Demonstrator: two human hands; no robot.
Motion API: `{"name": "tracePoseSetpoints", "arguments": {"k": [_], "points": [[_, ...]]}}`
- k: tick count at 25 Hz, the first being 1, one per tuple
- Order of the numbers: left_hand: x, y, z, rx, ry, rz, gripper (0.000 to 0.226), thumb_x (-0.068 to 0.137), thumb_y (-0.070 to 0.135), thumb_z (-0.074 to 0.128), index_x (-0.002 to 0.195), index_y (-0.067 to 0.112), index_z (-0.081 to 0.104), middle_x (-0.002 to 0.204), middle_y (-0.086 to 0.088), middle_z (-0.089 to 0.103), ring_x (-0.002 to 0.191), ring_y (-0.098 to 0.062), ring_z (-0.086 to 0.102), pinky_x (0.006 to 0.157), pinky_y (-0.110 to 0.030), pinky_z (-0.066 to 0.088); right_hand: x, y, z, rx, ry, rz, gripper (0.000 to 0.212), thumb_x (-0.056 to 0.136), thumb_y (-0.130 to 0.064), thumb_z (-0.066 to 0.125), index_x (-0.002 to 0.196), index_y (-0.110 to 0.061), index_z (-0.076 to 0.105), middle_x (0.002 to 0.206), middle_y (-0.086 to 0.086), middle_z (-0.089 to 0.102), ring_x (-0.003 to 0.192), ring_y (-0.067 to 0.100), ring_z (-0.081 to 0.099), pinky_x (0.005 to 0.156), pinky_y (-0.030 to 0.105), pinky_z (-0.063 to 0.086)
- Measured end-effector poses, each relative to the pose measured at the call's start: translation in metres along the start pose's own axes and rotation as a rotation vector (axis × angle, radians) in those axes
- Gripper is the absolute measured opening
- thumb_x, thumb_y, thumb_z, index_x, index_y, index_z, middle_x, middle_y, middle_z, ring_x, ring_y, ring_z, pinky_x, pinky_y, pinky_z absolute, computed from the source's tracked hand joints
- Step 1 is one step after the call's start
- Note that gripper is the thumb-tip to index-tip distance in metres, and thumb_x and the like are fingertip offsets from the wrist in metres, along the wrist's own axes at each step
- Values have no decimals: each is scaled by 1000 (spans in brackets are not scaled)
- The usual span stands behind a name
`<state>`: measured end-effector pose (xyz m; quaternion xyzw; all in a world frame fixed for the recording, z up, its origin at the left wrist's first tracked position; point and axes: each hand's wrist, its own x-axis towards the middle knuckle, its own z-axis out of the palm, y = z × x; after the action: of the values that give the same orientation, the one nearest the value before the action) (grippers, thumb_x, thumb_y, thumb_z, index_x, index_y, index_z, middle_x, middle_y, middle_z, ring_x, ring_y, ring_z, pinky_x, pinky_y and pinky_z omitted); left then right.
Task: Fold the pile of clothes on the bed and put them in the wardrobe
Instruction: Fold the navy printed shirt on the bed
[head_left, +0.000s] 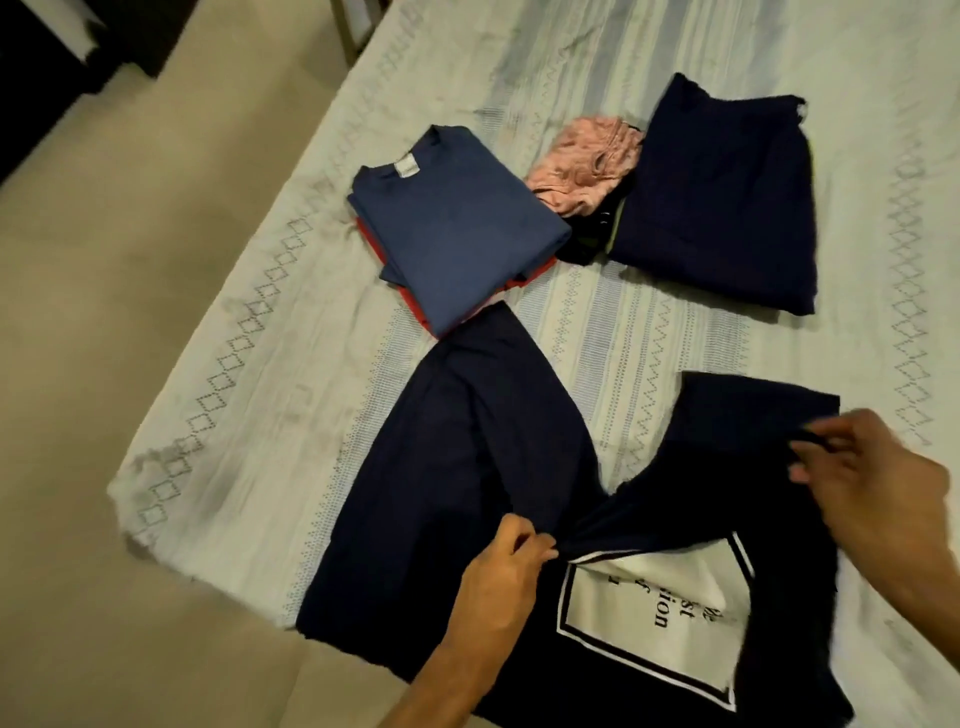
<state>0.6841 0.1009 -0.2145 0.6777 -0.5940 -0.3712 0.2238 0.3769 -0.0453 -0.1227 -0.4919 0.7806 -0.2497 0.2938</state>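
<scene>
A dark navy T-shirt (457, 457) with a white printed panel (649, 608) lies spread on the near part of the bed (249, 395). My left hand (501, 582) pinches a fold of its cloth near the middle. My right hand (872, 493) pinches the shirt's edge at the right and lifts it slightly. Farther back, a folded blue T-shirt (457, 228) rests on a folded red garment (415, 306). A folded navy garment (722, 197) lies at the back right. Between these two lies a crumpled pink garment (587, 166) on some dark clothes (592, 239).
The bed has a pale patterned sheet, and its left edge runs diagonally beside a beige floor (104, 260). Dark furniture (47, 67) stands at the top left corner.
</scene>
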Motion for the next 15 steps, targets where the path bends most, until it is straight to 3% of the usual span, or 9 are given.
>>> {"name": "tracePoseSetpoints", "arguments": {"k": [1, 2, 3, 6, 8, 11, 15], "points": [[-11, -7, -2, -32, 5, -65, 15, 103, 30, 60, 115, 28, 69, 103, 30, 57, 94, 5, 60, 82, -21, 49, -2, -44, 27, -28, -147, -125, 19, 98, -22, 72, 104, -32, 58, 88, -7, 71, 71, 13, 73, 76, 37, 61], [-23, -20, -4, -33, 71, -119, 14, 102, 23, 66, 112, 32, 69, 105, 28, 58, 96, 9, 62, 84, -21, 51, 4, -81, 67, -56, -288, -268, 25, 97, -13, 71, 111, -26, 55, 88, -2, 70, 69, 16, 71, 73, 38, 60], [-36, -35, -9, -92, 183, -175, 22, 98, 19, 73, 111, 36, 68, 106, 25, 59, 96, 15, 62, 82, -12, 49, 5, -114, 115, -148, -432, -411, 32, 96, -11, 72, 119, -23, 53, 88, 3, 69, 71, 20, 70, 73, 40, 59], [-59, -70, -12, -177, 230, -294, 57, 72, 8, 95, 109, 39, 63, 101, 28, 55, 93, 32, 50, 80, 5, 42, -5, -174, 247, -397, -753, -610, 53, 95, -11, 68, 142, -22, 46, 102, 17, 66, 94, 35, 68, 85, 43, 58], [-65, -79, -10, -216, 255, -277, 60, 63, 12, 98, 104, 36, 60, 100, 36, 47, 98, 38, 45, 82, 11, 33, -7, -199, 307, -561, -787, -731, 55, 96, -4, 59, 148, -19, 45, 113, 22, 61, 105, 40, 64, 91, 48, 56], [-71, -97, -12, -185, 312, -262, 27, 78, 49, 66, 103, 41, 58, 100, 23, 54, 86, 11, 60, 78, 9, 35, -3, -209, 352, -755, -797, -873, 43, 96, 1, 45, 136, -12, 54, 116, 20, 58, 110, 40, 60, 90, 45, 53], [-59, -126, -13, -57, 284, -253, 26, 78, 55, 55, 102, 46, 55, 103, 21, 51, 87, 3, 56, 76, 0, 43, -11, -213, 360, -1045, -783, -1021, 28, 101, 3, 41, 122, -2, 59, 126, 19, 58, 118, 35, 60, 93, 39, 47]]}}
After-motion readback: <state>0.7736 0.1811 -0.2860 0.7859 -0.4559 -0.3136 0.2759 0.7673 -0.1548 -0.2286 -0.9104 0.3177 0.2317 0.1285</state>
